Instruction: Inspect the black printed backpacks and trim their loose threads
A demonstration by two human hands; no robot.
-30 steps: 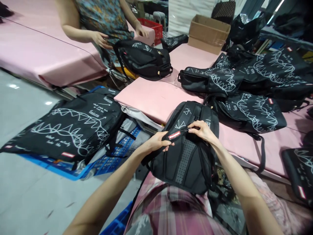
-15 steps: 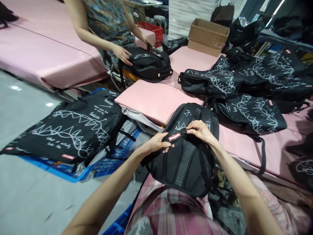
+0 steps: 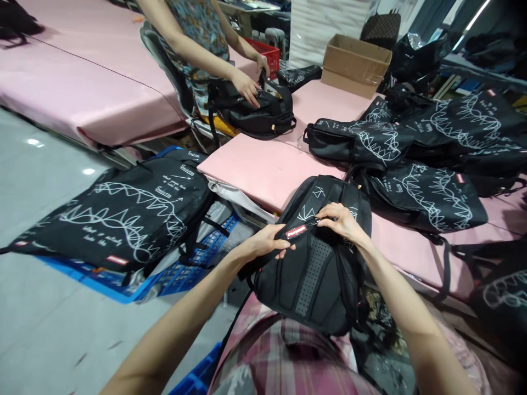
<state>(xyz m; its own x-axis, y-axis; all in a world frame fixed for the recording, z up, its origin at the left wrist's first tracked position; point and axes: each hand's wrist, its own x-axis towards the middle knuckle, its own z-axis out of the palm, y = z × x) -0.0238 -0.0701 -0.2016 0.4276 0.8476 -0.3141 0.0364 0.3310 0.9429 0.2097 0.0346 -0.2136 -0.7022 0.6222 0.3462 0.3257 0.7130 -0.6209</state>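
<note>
A black backpack (image 3: pixel 280 291) with white line drawings leans upright against the pink table edge, its padded back panel facing me. My left hand (image 3: pixel 269 240) is closed around its shoulder strap (image 3: pixel 296 231), which carries a red-and-white label. At the strap's upper end my right hand (image 3: pixel 340 222) pinches with thumb and fingers. Something small, dark and shiny shows at those fingertips, too small to name.
Printed black backpacks (image 3: pixel 440 192) are piled on the pink table (image 3: pixel 255 164) at right. Another backpack (image 3: pixel 123 219) lies over a blue crate (image 3: pixel 127 293) on the left. Across the table, a co-worker's hands (image 3: pixel 247 88) handle a backpack (image 3: pixel 263 118). A cardboard box (image 3: pixel 354 66) stands behind.
The co-worker's hands have moved right, onto the top of their backpack. At the far right a dark backpack has shifted into view. My two hands keep nearly the same place on the strap.
</note>
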